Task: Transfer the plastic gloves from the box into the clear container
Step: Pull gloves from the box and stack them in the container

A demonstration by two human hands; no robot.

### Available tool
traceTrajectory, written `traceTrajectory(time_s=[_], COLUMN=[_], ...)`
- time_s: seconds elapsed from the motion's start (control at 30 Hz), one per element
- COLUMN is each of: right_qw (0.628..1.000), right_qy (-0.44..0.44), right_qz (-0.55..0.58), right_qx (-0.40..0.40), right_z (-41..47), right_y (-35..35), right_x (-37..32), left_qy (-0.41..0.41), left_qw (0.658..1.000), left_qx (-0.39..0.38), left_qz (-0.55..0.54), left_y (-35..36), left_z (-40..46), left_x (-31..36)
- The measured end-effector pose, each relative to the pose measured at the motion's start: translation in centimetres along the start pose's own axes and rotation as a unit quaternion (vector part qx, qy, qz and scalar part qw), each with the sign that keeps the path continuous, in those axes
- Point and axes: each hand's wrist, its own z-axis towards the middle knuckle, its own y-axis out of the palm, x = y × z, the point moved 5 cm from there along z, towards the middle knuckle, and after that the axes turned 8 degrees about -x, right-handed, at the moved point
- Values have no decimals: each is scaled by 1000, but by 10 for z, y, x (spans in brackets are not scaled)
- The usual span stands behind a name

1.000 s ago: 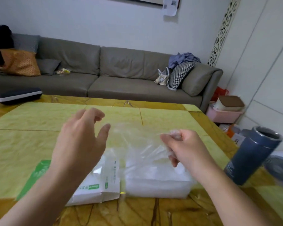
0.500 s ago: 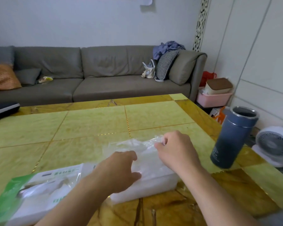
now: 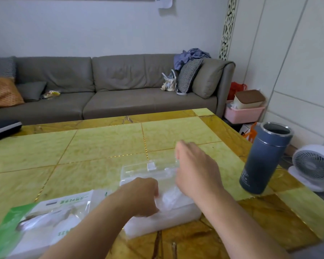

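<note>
Yellow-tiled desk (image 3: 105,146) carries the clear container (image 3: 163,219) at lower centre, plastic gloves (image 3: 168,199) inside. Your left hand (image 3: 138,197) presses them with curled fingers; your right hand (image 3: 195,171) hovers loosely spread, holding nothing. Next, probably fetch more from the box (image 3: 45,219), lower left.

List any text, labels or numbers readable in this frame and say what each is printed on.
None can be quoted with confidence.
Glove box: green characters, upside down to the camera and blurred, not readable.
Blue flask: small white print low on its side, too small to read.
Clear container: small white sticker, no legible text.
Paper on the wall: print too blurred to read.
</note>
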Motion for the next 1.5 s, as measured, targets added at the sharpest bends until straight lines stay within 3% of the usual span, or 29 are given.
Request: traceTrajectory(time_s=[0.1, 0.23, 0.43, 0.57, 0.63, 0.9, 1.1, 1.23, 1.5], right_qw=[993, 964, 940, 895, 885, 896, 899, 894, 928], right_qy=[-75, -38, -12, -3, 5, -2, 19, 24, 27], right_qz=[14, -82, -133, -191, -213, -182, -147, -125, -75], right_qx=[-94, -249, -314, -403, -413, -404, -412, -430, -364], right_z=[-10, -12, -1, 8, 11, 11, 8, 8, 6], right_y=[13, 39, 58, 72, 77, 86, 78, 83, 85], right_x=[-31, -29, -32, -45, -46, -33, -30, -29, -24], left_qy=[25, 43, 89, 95, 73, -85, -94, -89, -61], left_qw=[999, 998, 996, 991, 992, 996, 991, 991, 994], left_qx=[19, 19, 0, 82, 88, -28, -93, -96, -64], left_qz=[28, 45, -8, -42, -50, 12, 38, 1, -70], left_y=[2, 2, -12, -16, -10, -6, 0, 3, -2], left_z=[4, 1, -19, -36, -38, -24, -12, -4, -26], left_x=[1, -6, -34, -32, -27, -16, -11, -15, -17])
